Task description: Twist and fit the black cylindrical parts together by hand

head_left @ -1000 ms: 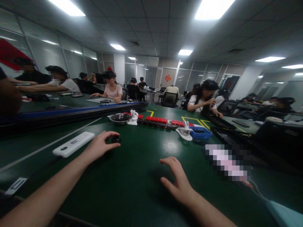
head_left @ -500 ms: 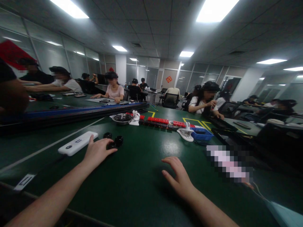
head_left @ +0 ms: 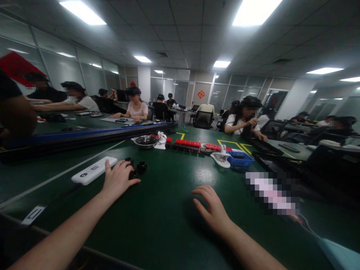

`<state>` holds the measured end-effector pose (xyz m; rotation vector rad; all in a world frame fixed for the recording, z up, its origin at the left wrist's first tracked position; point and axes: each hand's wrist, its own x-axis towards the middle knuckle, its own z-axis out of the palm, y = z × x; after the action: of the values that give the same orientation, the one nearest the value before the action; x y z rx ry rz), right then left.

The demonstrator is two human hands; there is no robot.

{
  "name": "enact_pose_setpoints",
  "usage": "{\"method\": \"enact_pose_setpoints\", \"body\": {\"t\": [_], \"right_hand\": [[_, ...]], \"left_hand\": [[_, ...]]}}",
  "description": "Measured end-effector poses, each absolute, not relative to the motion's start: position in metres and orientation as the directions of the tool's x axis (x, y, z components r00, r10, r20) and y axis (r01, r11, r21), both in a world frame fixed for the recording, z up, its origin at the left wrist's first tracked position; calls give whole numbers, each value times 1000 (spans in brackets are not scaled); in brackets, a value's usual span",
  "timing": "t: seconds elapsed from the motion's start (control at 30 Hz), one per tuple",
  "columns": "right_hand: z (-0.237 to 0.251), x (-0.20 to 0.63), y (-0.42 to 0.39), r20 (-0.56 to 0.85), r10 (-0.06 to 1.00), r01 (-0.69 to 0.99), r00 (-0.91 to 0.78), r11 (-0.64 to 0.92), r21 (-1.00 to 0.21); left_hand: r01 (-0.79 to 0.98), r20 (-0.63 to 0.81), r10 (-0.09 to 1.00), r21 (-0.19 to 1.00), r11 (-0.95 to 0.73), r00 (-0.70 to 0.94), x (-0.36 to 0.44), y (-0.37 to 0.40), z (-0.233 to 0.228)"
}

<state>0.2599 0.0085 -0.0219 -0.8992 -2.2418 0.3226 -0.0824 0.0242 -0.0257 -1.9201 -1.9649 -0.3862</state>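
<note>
small black round parts [head_left: 137,168] sit on the green table [head_left: 157,225], two or three, just past your left hand [head_left: 118,179]. that hand lies on them, fingers spread, thumb at the nearest one; none looks lifted, so any pickup is not yet made. your right hand [head_left: 212,209] rests open and empty, well apart. white flat device [head_left: 94,170] just left of the left hand, touching or nearly so. blue bin [head_left: 239,158] and metal bowl [head_left: 145,140] farther off. bare green between your hands; near edge close under your forearms.

Small black caps [head_left: 137,168], round and glossy, lie clustered on the green bench [head_left: 168,225] left of its middle, just beside a flat white case [head_left: 94,170].
</note>
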Motion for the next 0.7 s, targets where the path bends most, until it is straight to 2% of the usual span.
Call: {"method": "enact_pose_setpoints", "body": {"t": [0.17,0.3,0.47,0.7], "right_hand": [[-22,260,8,512,687,516,-516,726,-454],[-22,260,9,510,689,516,-515,724,-457],[-23,260,10,514,689,512,-511,724,-462],[-21,261,10,519,697,516,-494,716,-470]], "left_hand": [[991,539,839,-62,118,-66,-81,23,-22],[969,571,789,53,241,-227,-95,35,-8],[945,344,890,237,225,-298,-129,73,1],[944,148,968,292,152,-202,-153,118,0]]}}
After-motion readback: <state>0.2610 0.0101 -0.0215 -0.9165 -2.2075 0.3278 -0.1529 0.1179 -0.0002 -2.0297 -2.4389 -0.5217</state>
